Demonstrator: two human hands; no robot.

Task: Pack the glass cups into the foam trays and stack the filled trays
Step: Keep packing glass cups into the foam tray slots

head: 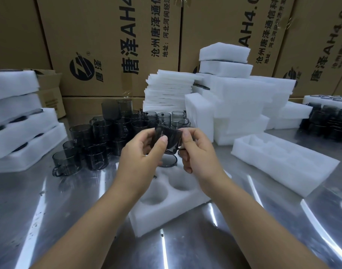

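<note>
A smoky grey glass cup hangs in the air above the table, held between my left hand and my right hand. Directly below lies a white foam tray with round pockets; two pockets near me show bare, and a cup sits in a far pocket. Several loose grey cups with handles crowd the table beyond and left of my hands.
Filled foam trays are stacked at the left edge. Another foam tray lies to the right, with piled foam sheets and blocks behind. More cups stand far right. Cardboard boxes wall the back of the shiny metal table.
</note>
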